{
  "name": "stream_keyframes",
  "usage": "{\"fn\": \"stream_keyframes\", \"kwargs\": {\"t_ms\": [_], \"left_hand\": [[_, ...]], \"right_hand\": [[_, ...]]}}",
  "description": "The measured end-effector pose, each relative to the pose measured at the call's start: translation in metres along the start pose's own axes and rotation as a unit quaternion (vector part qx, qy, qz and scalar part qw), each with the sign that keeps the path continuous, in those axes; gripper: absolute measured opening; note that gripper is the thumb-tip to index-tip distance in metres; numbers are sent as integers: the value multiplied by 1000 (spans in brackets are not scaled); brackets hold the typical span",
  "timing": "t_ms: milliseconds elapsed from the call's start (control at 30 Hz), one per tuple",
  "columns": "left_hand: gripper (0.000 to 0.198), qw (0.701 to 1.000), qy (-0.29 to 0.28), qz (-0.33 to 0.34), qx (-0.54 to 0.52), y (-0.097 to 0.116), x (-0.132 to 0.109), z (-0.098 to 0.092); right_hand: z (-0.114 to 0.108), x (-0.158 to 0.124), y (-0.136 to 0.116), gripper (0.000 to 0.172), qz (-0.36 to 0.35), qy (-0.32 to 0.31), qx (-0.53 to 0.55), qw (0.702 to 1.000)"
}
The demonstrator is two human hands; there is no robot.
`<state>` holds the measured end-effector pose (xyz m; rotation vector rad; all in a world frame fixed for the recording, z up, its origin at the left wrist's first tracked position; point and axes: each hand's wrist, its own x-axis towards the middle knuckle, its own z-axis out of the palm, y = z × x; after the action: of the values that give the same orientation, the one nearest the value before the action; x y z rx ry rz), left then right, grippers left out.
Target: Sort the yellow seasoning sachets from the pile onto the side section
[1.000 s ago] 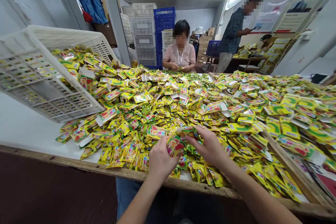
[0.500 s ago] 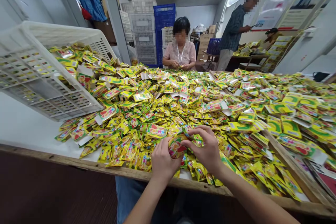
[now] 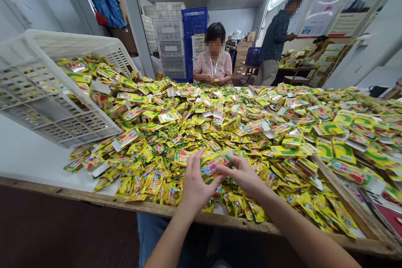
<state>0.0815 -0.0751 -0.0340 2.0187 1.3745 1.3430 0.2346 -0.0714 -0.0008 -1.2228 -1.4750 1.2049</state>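
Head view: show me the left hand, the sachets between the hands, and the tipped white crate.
Left hand (image 3: 196,186): head view, on the back of the hand.
Sachets (image 3: 215,164): head view, on the printed foil front.
White crate (image 3: 47,113): head view, on the slatted base.

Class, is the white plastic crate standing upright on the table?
No, the white plastic crate lies tipped over, its open side facing the heap of yellow sachets.

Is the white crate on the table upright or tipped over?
Tipped: the white plastic crate lies on its side, its open top facing the heap of yellow sachets.
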Motion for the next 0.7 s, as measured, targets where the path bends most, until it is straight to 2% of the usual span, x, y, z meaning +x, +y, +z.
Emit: {"fn": "stream_keyframes", "kwargs": {"t_ms": [100,133,200,233,300,367,400,433,500,533,567,633,667,700], "left_hand": [[47,981,-73,-102,-151,4,0,-1],[42,973,-80,-120,-183,4,-2,0],[36,972,-46,-118,-197,4,-5,5],[33,976,-17,-105,-188,5,-7,9],[31,981,33,-86,-168,6,-12,17],[30,982,41,-83,-162,8,-18,24],[29,984,27,-76,-161,7,-22,27],[29,985,2,-65,-157,6,-25,29],[32,989,-53,-29,-138,-1,-31,32],[34,990,-68,-11,-122,-5,-32,33],[36,992,-66,5,-103,-11,-34,33],[37,997,-27,21,-68,-22,-36,34],[35,998,0,26,-57,-27,-36,34],[32,998,23,30,-49,-31,-37,35]], "right_hand": [[-2,-4,-2,36,37,-15,68,997],[-2,-5,-2,37,40,-31,77,996],[-1,-10,-1,37,25,-44,72,996],[0,-13,0,37,6,-17,55,998],[1,-19,6,38,-50,108,2,993],[-1,-27,14,54,-90,232,-42,968],[-4,-31,20,62,-83,244,-45,965],[-10,-35,25,66,-55,215,-36,974],[-29,-42,35,59,35,106,-11,994],[-43,-44,38,54,69,71,-9,995],[-62,-46,38,51,89,71,-22,993],[-108,-46,31,51,72,163,-100,979],[-135,-45,23,52,56,243,-154,956],[-161,-44,14,51,20,326,-226,918]]}}
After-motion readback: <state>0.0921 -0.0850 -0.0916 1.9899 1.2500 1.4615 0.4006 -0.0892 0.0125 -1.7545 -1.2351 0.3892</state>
